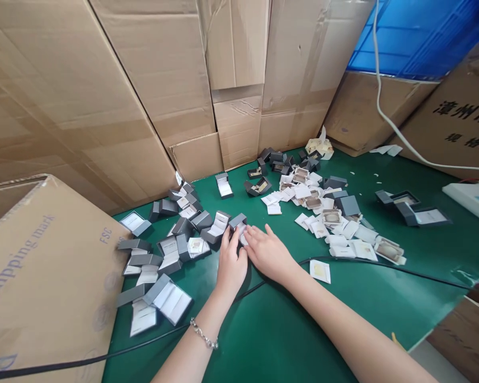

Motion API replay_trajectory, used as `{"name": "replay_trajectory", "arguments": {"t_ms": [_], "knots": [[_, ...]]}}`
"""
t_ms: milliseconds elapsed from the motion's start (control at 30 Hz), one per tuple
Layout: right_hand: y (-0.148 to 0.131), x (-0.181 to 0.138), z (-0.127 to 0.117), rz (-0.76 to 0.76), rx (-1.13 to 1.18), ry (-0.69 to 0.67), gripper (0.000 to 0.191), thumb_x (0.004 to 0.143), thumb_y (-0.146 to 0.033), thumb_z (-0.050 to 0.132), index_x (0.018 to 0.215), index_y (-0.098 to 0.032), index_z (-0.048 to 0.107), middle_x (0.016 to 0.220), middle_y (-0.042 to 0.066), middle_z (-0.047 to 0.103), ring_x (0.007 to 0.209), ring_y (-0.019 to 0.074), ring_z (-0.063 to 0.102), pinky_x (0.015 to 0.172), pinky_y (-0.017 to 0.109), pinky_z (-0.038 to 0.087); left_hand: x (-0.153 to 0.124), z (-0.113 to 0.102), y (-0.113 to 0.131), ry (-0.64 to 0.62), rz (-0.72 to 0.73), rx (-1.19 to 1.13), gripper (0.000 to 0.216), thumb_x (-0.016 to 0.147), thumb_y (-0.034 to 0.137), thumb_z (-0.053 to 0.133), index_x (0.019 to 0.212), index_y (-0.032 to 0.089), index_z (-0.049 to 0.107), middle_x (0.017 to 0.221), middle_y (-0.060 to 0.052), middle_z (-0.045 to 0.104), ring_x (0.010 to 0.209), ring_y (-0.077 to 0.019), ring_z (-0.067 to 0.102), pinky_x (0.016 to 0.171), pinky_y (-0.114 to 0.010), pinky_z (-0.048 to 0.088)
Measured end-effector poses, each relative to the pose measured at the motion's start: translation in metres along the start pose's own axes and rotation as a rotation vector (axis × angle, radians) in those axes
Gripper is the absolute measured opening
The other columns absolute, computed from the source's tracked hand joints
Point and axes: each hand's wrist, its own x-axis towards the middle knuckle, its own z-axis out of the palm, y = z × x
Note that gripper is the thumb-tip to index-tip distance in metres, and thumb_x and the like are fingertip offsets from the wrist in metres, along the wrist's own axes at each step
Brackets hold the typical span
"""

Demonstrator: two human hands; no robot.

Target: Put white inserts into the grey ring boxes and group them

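Both my hands meet over a small grey jewellery box point(238, 222) with a white lining, open on the green table point(287, 324). My left hand point(230, 264), with a bracelet at the wrist, pinches the box from the left with fingers closed on it. My right hand point(266, 250) lies beside it, its fingers stretched toward the box's white inside and touching it. A heap of open grey boxes point(171, 250) lies to the left. A spread of white cards and inserts point(335, 229) lies to the right.
Cardboard cartons point(151, 80) wall in the back and a large carton point(40, 276) stands at the left. A black cable point(383, 264) runs across the table under my arms. More grey boxes point(413, 208) lie far right, by a white object point(471, 197). A blue crate point(419, 32) sits top right.
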Motion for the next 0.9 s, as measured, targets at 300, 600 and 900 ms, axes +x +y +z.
{"name": "replay_trajectory", "arguments": {"t_ms": [300,600,900], "knots": [[0.004,-0.006,-0.023,0.033,0.172,-0.164,0.057,0.083,-0.015,0.029,0.140,-0.010,0.034,0.145,0.012,0.030,0.135,0.0250,0.028,0.107,0.055,0.024,-0.003,-0.001,0.004,-0.035,-0.035,0.075,0.055,0.081,0.016,0.040,0.135,0.024,0.039,0.151,-0.006,0.019,0.137,-0.0260,0.025,0.110,-0.044,0.027],[0.060,-0.006,-0.038,0.395,0.113,0.151,0.043,0.080,-0.009,0.034,0.108,-0.014,0.066,0.112,0.009,0.064,0.096,0.0243,0.062,0.080,0.036,0.051,-0.003,-0.001,0.004,-0.033,0.065,0.195,0.040,0.085,0.029,0.045,0.124,0.028,0.051,0.148,-0.009,0.024,0.127,-0.0310,0.040,0.101,-0.049,0.037],[0.040,0.000,-0.028,0.374,0.433,-0.012,0.033,0.081,-0.032,0.049,0.105,-0.019,0.067,0.094,0.005,0.069,0.080,0.0187,0.064,0.070,0.028,0.050,-0.003,-0.001,0.000,-0.043,0.085,0.186,0.035,0.080,0.036,0.057,0.114,0.027,0.058,0.134,-0.010,0.037,0.117,-0.0274,0.050,0.095,-0.044,0.045]]}}
